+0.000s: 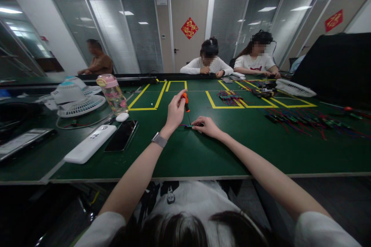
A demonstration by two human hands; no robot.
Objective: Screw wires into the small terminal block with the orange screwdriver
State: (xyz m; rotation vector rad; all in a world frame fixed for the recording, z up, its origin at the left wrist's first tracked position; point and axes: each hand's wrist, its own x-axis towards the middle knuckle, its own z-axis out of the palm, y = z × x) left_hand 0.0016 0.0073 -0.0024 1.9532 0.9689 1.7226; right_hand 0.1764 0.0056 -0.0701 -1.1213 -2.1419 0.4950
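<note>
Screwdriver [186, 102]: orange handle, near upright, thin shaft pointing down onto small part on table.
Left hand [174, 112]: fingers clamped together round screwdriver handle, raised above table; watch [159, 139] on wrist.
Right hand [206, 126]: low on green table [203, 154], fingertips pinched on small connector part [189, 126], pressing it to the surface.
Connector part: dark, tiny, with red and blue wires; lies mid-table between the two hands, right under screwdriver tip. Detail too small to tell.
Left of hands: black phone [121, 135] flat, white remote-like bar [90, 143] just beside it, white mouse-shaped item [122, 117], pink-lidded bottle [113, 93], white desk fan [75, 97].
Right side: spread of wired parts [307, 121] across table, well apart from hands.
Far table: yellow tape boxes [228, 98], wire bundle inside one.
Others: two persons in white seated at far edge, hands at own work; one person in brown further left.
</note>
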